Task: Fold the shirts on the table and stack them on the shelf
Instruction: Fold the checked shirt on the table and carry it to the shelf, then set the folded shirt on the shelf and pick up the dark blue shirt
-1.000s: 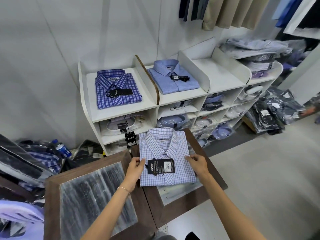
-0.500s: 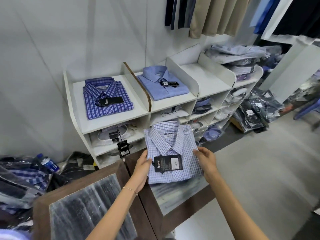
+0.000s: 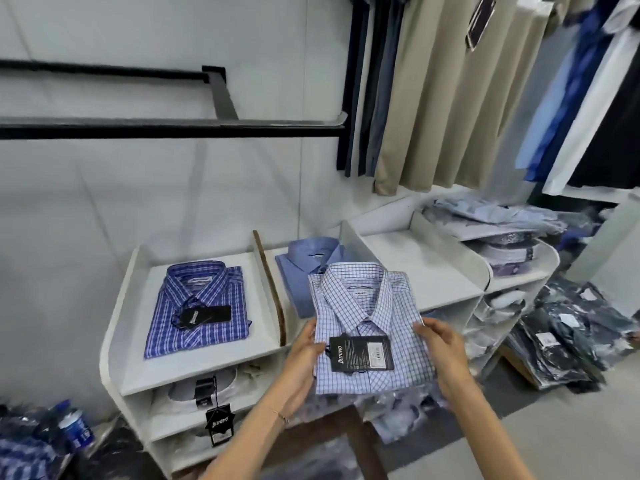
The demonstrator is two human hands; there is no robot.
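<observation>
Lifted now — the folded check shirt [image 3: 367, 327], a second ago flat on the table [image 3: 332, 431] at lower centre, hangs in mid-frame clear of the wood and overlaps the front edge of the shelf [image 3: 422, 268]. Gripped at both side edges: left hand [image 3: 304, 358] curled round the left edge with the thumb on top, right hand [image 3: 440, 348] pinching the right edge, fingers tucked beneath. Collar pointing away, black hang tag [image 3: 360, 351] lying on the chest. Folding looks finished for this one; carrying to the shelf under way, placement not yet done. Likely headed either onto the plain blue shirt [image 3: 301, 271] just behind it or into the bare bay right of centre — cannot tell which. Already on the top tier at centre left: a dark plaid shirt [image 3: 201, 306] with its own black tag. Writing: the tag on the held shirt reads roughly "BLENTINO" down its left side, the small print and white sticker too fine to read; the same name on a star-shaped tag [image 3: 220, 419] dangling at lower left of the shelf. Collar label on the held shirt too small to make out.
</observation>
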